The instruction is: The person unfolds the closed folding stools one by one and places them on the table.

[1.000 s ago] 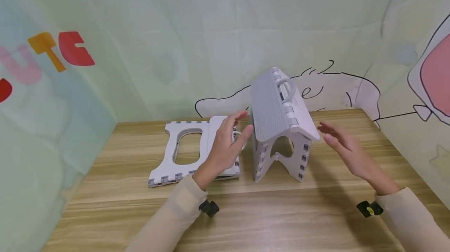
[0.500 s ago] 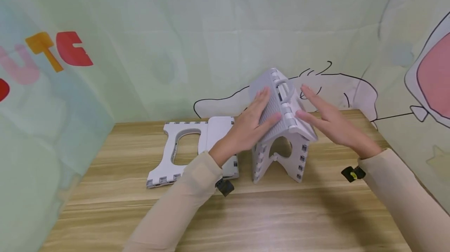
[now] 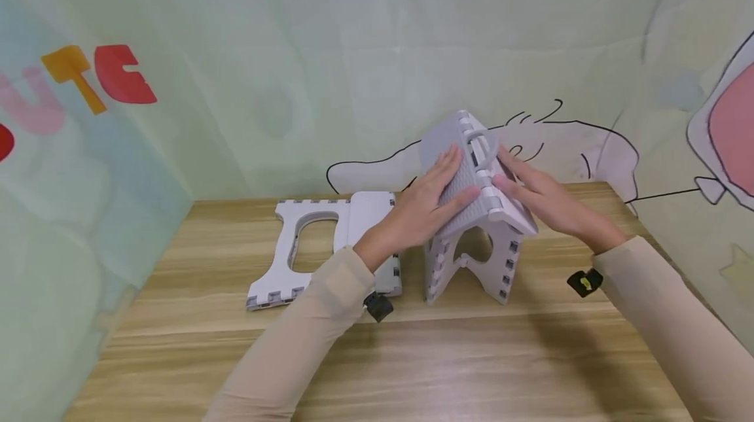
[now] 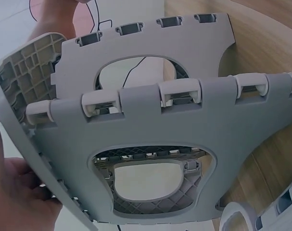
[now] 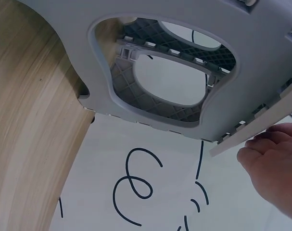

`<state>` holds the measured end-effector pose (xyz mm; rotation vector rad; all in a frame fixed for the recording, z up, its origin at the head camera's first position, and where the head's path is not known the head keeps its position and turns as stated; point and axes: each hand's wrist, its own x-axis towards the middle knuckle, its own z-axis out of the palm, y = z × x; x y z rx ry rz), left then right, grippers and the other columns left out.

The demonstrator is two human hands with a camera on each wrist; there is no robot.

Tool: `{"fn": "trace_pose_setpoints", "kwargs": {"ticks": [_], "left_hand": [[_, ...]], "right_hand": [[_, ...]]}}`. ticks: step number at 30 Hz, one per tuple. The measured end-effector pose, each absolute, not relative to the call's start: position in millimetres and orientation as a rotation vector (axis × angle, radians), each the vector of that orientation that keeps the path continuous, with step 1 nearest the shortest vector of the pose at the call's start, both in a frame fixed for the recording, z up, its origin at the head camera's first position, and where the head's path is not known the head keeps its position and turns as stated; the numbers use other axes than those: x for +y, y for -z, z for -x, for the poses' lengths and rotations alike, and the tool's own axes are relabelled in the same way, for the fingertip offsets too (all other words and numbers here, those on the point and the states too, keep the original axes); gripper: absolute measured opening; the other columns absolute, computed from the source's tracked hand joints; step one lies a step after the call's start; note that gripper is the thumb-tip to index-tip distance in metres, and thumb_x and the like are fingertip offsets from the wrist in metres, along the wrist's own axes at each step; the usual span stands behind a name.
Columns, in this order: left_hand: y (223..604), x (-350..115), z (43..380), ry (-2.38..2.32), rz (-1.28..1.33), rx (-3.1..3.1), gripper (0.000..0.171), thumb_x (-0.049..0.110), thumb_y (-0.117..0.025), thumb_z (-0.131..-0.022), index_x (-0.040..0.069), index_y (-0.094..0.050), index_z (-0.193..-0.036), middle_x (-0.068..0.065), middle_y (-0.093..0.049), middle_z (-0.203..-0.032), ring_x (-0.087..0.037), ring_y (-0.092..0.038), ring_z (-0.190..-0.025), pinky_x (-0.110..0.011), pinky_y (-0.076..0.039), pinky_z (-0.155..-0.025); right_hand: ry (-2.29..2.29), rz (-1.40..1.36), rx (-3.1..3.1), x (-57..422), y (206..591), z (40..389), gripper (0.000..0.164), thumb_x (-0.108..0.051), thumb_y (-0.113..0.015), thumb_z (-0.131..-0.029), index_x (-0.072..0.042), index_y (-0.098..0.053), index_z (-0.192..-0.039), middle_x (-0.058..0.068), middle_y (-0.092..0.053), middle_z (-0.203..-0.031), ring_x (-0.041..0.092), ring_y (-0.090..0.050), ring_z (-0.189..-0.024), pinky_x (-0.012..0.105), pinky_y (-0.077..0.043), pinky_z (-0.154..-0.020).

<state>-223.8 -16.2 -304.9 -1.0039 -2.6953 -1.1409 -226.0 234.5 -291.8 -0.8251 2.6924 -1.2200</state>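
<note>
A partly folded step stool (image 3: 436,140) stands on its legs, its two seat halves sloping down from a hinged ridge like a roof. A loop handle (image 3: 487,150) sticks up from that ridge. My left hand (image 3: 419,209) rests on the textured left half, fingers straight. Against the right half lies my right hand (image 3: 544,203), its fingers also extended. From below, the left wrist view shows the hinged leg panels (image 4: 155,130), with the left hand (image 4: 28,197) on the outer side of the seat. The right hand (image 5: 275,163) touches the opposite half in the right wrist view.
Left of the upright stool, a second white stool (image 3: 288,239) lies folded flat on the wooden table (image 3: 436,363), partly hidden by my left arm. A printed cloth backdrop (image 3: 330,69) hangs right behind the table and along its sides.
Both hands have moved inward and up from beside the stool onto its two sloping seat halves. The stool keeps its roof shape, and the flat stool stays in place.
</note>
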Motion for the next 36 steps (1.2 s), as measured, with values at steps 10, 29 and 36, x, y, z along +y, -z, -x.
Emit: {"fn": "trace_pose_setpoints", "kwargs": {"ticks": [10,29,36], "left_hand": [[303.0,-14.5,225.1,1.142,1.002,-2.694,0.078,0.065,-0.034,-0.101,0.022,-0.007,-0.161,0.014,0.003,-0.162,-0.008,0.001,-0.15,-0.036,-0.01,-0.122],[302.8,-15.5,221.8,1.101,0.99,-2.735,0.078,0.064,-0.034,-0.101,0.022,-0.008,-0.161,0.013,0.003,-0.163,-0.006,0.002,-0.149,-0.033,-0.011,-0.121],[301.1,-15.6,221.0,1.075,0.984,-2.754,0.077,0.062,-0.035,-0.102,0.021,-0.008,-0.161,0.011,0.002,-0.164,-0.007,0.002,-0.15,-0.033,-0.01,-0.121]], "right_hand": [[1.231,0.895,2.67,235.3,294.0,228.7,0.061,-0.032,-0.031,-0.109,-0.027,0.0,-0.161,0.025,-0.026,-0.158,0.035,-0.061,-0.105,0.046,-0.053,-0.083],[1.215,0.899,2.608,232.1,293.2,227.7,0.061,-0.033,-0.031,-0.109,-0.033,0.003,-0.16,0.01,-0.004,-0.166,0.038,-0.038,-0.135,0.066,-0.037,-0.104],[1.197,0.9,2.592,232.2,291.5,227.9,0.063,-0.033,-0.032,-0.109,-0.032,0.005,-0.16,0.006,0.002,-0.167,0.038,-0.024,-0.143,0.072,-0.026,-0.108]]}}
